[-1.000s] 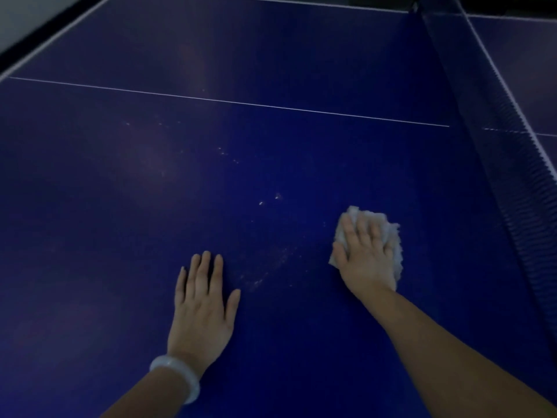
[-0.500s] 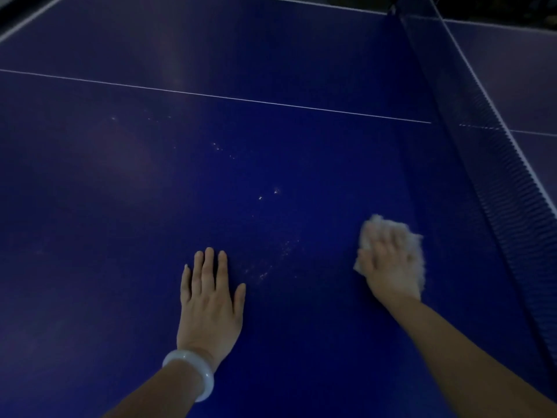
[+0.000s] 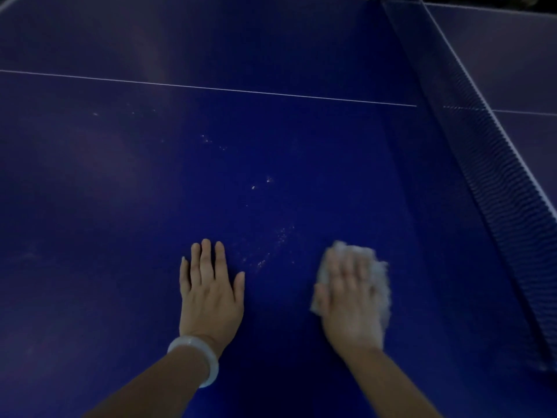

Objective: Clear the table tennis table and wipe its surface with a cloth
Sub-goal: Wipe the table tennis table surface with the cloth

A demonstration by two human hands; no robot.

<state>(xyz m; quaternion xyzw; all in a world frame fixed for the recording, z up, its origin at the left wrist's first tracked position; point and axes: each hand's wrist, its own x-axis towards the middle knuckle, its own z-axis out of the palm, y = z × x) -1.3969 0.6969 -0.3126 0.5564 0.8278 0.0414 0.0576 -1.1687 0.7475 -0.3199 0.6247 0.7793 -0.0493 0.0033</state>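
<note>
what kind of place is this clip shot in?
Probably an indoor games or sports room, dimly lit. The view is filled by a blue table tennis table with a white line and a dark net along the right. Little beyond the table shows, so the room itself is a guess.

No words, labels, brand marks or numbers can be read anywhere. The blue table (image 3: pixel 126 206) carries only plain white lines, and the net (image 3: pixel 497 176) on the right bears no print.
</note>
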